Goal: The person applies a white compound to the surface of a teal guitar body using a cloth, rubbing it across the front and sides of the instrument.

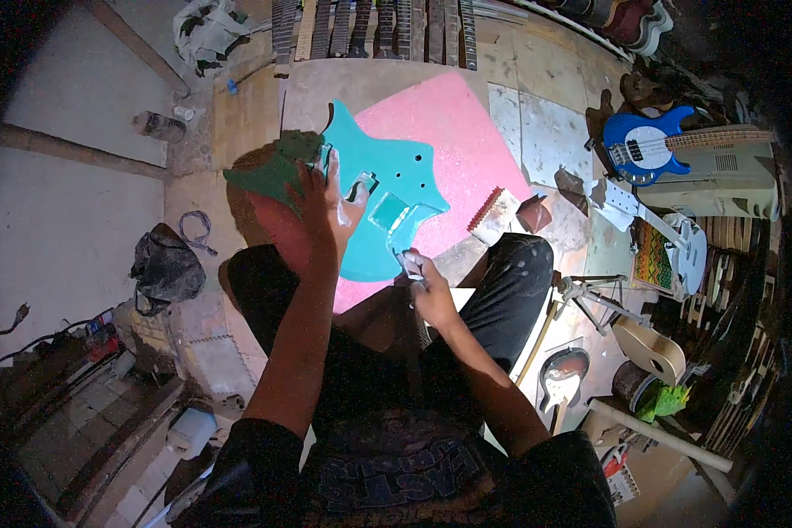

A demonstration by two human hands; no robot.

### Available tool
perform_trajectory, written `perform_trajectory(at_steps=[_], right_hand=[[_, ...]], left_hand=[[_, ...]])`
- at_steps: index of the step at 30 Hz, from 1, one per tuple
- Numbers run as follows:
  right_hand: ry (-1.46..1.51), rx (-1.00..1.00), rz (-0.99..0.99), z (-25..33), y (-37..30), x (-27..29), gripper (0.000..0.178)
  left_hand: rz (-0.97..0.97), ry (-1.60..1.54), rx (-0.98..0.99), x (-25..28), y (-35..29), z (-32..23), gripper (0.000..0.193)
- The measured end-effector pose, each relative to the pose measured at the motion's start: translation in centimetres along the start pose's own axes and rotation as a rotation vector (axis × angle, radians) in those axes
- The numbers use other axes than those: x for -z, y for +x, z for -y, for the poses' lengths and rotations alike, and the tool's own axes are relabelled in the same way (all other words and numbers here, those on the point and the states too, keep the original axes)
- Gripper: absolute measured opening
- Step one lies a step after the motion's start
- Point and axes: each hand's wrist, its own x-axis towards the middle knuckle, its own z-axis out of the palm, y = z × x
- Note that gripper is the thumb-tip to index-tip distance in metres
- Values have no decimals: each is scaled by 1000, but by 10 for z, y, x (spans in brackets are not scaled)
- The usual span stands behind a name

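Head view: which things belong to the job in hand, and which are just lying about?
Apparently in the job:
teal guitar body, under the left hand
right hand at its near edge, grip unclear
pink sheet beneath

Apparently lying about:
blue guitar, right
dark bundle, left
guitar necks, top

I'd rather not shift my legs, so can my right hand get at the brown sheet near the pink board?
Probably yes: the brown sheet looks uncovered beyond your right knee; your right hand, by the guitar body, could likely clear that knee.
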Motion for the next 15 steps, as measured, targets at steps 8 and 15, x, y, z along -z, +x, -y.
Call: perform_trajectory(at_steps=[8,15], right_hand=[[38,-208,117,17,-3,6,63],[100,-242,145,18,18,3,64]], left_hand=[[-61,158,-77,-21,-2,24,86],[-32,108,-74,-12,-3,13,85]])
